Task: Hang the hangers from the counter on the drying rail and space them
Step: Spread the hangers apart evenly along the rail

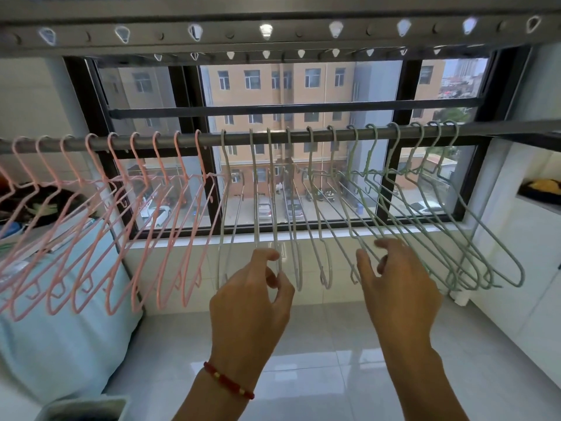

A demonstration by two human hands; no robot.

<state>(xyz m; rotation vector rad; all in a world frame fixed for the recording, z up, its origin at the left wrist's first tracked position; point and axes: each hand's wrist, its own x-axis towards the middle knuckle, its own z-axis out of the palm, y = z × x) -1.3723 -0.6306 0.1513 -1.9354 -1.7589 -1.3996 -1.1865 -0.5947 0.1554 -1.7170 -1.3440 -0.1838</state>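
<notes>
I'm standing at the window, looking up at the long grey metal drying rail [273, 137] running across in front of the dark-framed window [194, 95]. All the hangers in sight are hooked on it. Hanging along the left stretch are the pink wire hangers [170, 226], fairly evenly spread. Continuing from the middle are the pale grey-white wire hangers [315, 214], and crowding more tightly toward the right end are the pale green wire hangers [473, 238], their lower ends overlapping.

My left hand [252, 302], with a red beaded bracelet [228, 380] sitting on the wrist, is pinching the bottom loop of one grey-white hanger between thumb and fingertips. My right hand [397, 287] is reaching up beside it with fingers loosely curled among the lower bars of the hangers where grey-white meets green; the fingertips are touching the wire, but I cannot tell whether they are actually gripping one.

Above the rail, a grey perforated rack bar [273, 31] with teardrop holes is spanning the top of the view. Below my arms, the glossy white tiled floor [328, 360] is reflecting light. A light blue cushion [60, 329] is lying at the left, and white cabinets [528, 238] are standing at the right.
</notes>
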